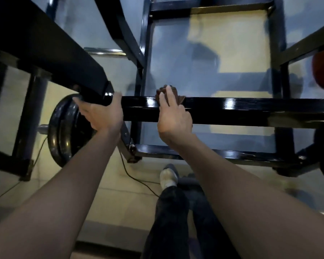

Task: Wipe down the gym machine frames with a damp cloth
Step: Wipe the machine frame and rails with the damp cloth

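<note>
Fingers of the right hand lie straight and together, pressing a brown cloth flat on the top face of a glossy black horizontal frame bar near the view's centre; only the cloth's far edge shows past the fingertips. At about nine o'clock from it, the left hand curls over the same bar where an angled black beam joins it, thumb on top, seemingly bracing. A likely slip: with only flat pressure and no pinch, the cloth could bunch or slide off the bar's far edge toward twelve o'clock and drop to the floor. Wet gloss may also let the bracing hand skid. A black weight plate hangs at eight o'clock, and a cable trails by the person's shoe at six o'clock, a tripping risk if they step sideways along the bar.
</note>
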`<state>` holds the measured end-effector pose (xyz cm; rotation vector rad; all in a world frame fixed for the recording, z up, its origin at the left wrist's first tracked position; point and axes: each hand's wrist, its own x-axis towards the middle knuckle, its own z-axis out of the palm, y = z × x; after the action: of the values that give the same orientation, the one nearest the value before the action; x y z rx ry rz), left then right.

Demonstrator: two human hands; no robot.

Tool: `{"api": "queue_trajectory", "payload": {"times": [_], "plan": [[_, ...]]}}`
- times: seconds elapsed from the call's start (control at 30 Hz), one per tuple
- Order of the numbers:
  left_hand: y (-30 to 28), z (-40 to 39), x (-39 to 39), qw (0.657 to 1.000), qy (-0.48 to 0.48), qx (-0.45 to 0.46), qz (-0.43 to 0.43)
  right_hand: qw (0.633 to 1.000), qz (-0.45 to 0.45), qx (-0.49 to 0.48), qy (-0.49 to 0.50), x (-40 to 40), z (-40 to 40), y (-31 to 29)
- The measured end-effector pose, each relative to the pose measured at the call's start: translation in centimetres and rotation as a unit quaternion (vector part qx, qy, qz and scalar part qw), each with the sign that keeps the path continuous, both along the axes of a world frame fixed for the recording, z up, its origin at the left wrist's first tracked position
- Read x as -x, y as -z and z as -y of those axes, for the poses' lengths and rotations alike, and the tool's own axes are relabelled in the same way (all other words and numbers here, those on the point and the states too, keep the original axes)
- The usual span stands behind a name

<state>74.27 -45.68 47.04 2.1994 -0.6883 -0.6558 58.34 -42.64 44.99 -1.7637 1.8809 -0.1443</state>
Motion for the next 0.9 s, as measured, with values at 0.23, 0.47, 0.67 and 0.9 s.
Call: {"api": "queue_trajectory", "payload": {"times": [0.23, 0.47, 0.67, 0.9], "plan": [[-0.9, 1.2, -3.2, 1.0, 0.0, 0.018, -0.014, 0.991, -0.064, 0.038, 0.111, 7.3, -2.1, 0.8], [-0.3, 0.7, -4.2, 0.998, 0.037, 0.031, 0.049, 0.993, -0.063, 0.051, 0.086, 1.3, -1.2, 0.8], [-0.8, 0.7, -4.5, 0.988, 0.077, 0.012, 0.133, 0.995, -0.032, 0.0, -0.089, -11.1, 2.2, -0.9], [-0.9, 0.7, -5.1, 0.983, 0.107, 0.002, 0.152, 0.997, -0.028, 0.041, -0.054, -3.8, -0.2, 0.0]]}}
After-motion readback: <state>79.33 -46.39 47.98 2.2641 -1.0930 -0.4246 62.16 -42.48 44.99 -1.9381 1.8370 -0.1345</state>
